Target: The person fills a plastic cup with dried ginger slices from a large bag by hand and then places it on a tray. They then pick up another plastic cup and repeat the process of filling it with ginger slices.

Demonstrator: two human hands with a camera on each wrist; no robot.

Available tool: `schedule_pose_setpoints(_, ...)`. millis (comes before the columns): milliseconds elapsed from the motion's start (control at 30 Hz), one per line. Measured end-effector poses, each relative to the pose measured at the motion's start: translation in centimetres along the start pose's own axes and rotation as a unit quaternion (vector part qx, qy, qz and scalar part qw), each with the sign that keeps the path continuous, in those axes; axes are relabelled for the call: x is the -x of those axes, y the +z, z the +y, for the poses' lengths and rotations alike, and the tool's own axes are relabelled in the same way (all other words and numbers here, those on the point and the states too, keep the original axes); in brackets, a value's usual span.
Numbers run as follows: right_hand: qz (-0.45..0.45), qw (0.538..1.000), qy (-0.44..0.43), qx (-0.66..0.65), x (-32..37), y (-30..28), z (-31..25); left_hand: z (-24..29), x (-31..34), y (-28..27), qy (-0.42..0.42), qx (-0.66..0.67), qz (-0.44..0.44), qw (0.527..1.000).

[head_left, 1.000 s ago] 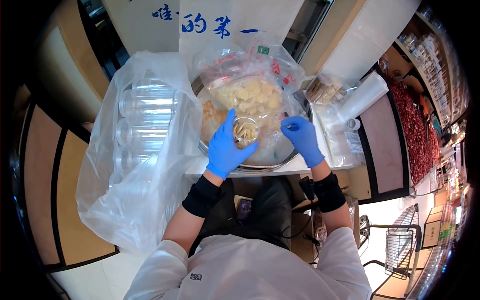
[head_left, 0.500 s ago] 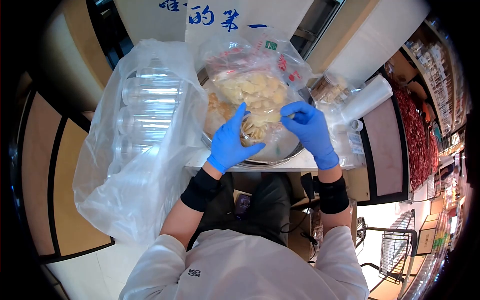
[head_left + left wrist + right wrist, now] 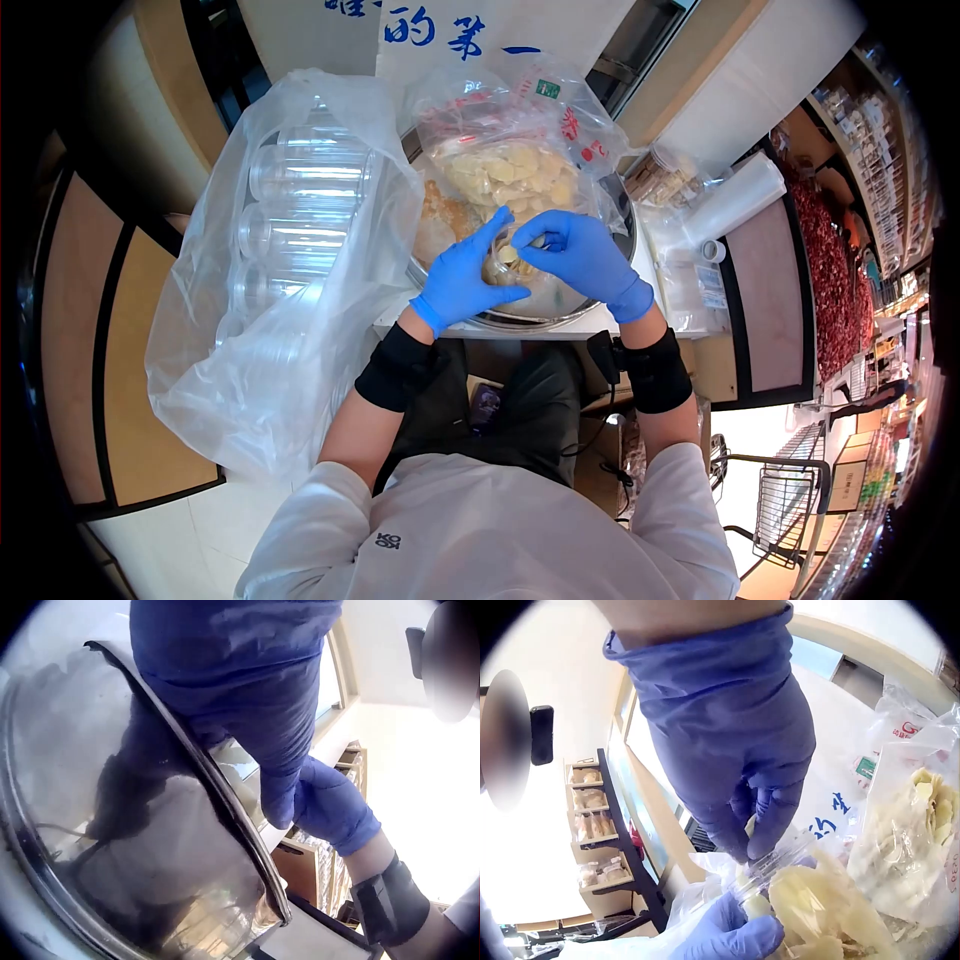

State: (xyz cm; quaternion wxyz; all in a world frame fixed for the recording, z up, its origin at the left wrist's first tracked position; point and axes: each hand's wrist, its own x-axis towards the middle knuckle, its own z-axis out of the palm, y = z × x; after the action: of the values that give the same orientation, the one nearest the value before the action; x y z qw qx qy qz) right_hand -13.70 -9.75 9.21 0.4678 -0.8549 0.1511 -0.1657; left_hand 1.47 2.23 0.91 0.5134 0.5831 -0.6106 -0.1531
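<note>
In the head view my blue-gloved left hand grips a small clear round container holding pale yellow slices, thumb on the near side and fingers on the far side. My gloved right hand is over the container's right edge. Its thumb and fingers pinch a pale slice, seen in the right wrist view just above the rim, with more slices beside it. Behind the hands a clear bag of slices lies in a round metal tray.
A large translucent bag of stacked clear containers stands left of the tray. To the right are a jar, a roll of clear plastic and flat clear bags. A shopping cart stands at lower right.
My right hand has moved left, from beside the container to over it. My left hand has kept its grip, shifting slightly with the container.
</note>
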Motion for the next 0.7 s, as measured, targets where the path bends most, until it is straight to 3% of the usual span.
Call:
schedule_pose_setpoints(67, -0.001, 1.000, -0.001, 0.026, -0.2, 0.0, -0.1, 0.1, 0.0, -0.1, -0.045, 0.012, -0.022, 0.999)
schedule_pose_setpoints(200, -0.023, 0.997, 0.002, 0.076, -0.2, -0.5, -0.3, 0.4, 0.0, -0.1, -0.043, 0.008, -0.013, 0.999)
schedule_pose_setpoints(300, -0.017, 0.996, 0.001, 0.088, 0.0, -1.0, -0.2, 0.6, 0.2, -0.1, -0.030, 0.029, 0.010, 0.999)
schedule_pose_setpoints(367, -0.004, 0.996, 0.004, 0.084, 0.3, -1.4, -0.5, -0.3, 0.2, 0.1, 0.031, 0.004, 0.024, 0.999)
schedule_pose_setpoints(600, 0.010, 0.992, -0.004, 0.126, 0.7, -2.9, -2.3, 0.5, -0.7, -0.4, 0.013, 0.065, 0.035, 0.997)
schedule_pose_setpoints(700, 0.014, 0.991, -0.021, 0.134, 0.7, -2.7, -2.7, 0.5, -1.5, -0.5, 0.050, 0.000, 0.042, 0.998)
